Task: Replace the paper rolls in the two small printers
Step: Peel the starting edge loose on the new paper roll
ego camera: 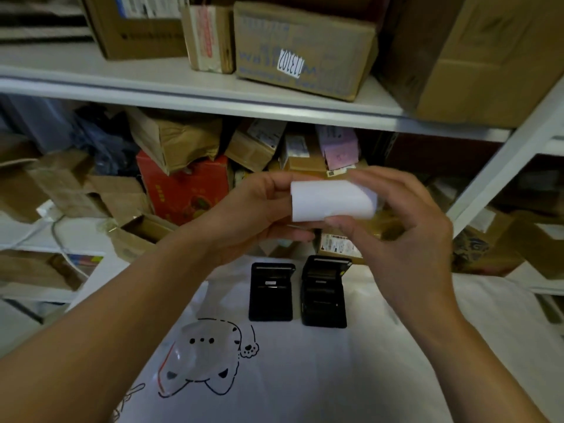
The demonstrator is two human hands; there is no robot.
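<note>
A: Both hands, left hand [253, 209] and right hand [396, 227], pinch 1 white paper roll [331, 200] with curled fingers, above 2 small black printers [271, 291] lying open on a white printed cloth [335, 377].

B: Best approach?

A: Probably free the loose end, then lower the roll squarely into the right open printer [325, 293].

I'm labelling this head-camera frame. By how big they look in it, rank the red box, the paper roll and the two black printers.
1. red box, partly hidden
2. paper roll, though it is nearer the camera
3. left printer and right printer: alike, not ranked
</note>
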